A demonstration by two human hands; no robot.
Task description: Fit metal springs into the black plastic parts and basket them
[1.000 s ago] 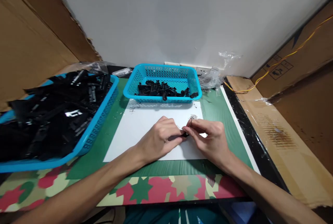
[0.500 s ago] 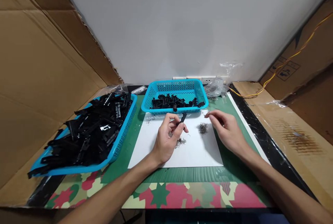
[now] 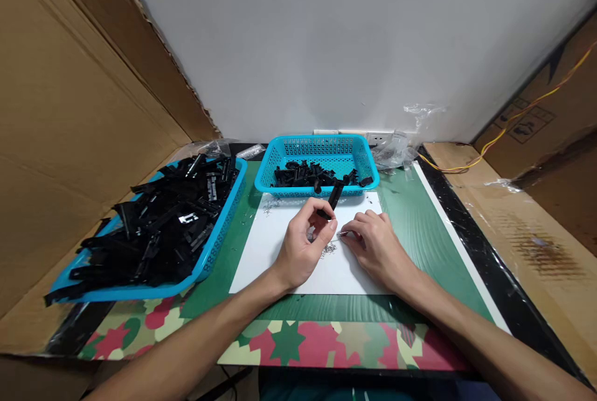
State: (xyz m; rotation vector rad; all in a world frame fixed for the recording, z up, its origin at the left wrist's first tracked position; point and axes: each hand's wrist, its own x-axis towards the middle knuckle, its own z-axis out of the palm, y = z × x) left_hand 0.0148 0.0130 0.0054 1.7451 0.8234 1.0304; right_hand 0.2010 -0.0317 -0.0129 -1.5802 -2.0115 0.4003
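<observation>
Pinching a black plastic part (image 3: 334, 197) in the left hand (image 3: 301, 248), tilted up before the far blue basket (image 3: 298, 191), likely for easy reach by the right hand (image 3: 379, 252). Pressing its fingertips together near fine wire pieces (image 3: 329, 249); cannot tell on what. Probably using the white sheet (image 3: 261, 252) for contrast, over a green mat (image 3: 433, 233), beneath a pale wall (image 3: 349, 46).

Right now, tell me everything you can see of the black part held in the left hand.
The black part is a slim, elongated piece that looks like plastic, dark with a slight sheen. The left hand grips it near its lower end, hiding some of that end. It is tilted, its upper end leaning rightward, and in view overlaps the turquoise perforated basket behind. Finer detail is too small to tell.
</observation>
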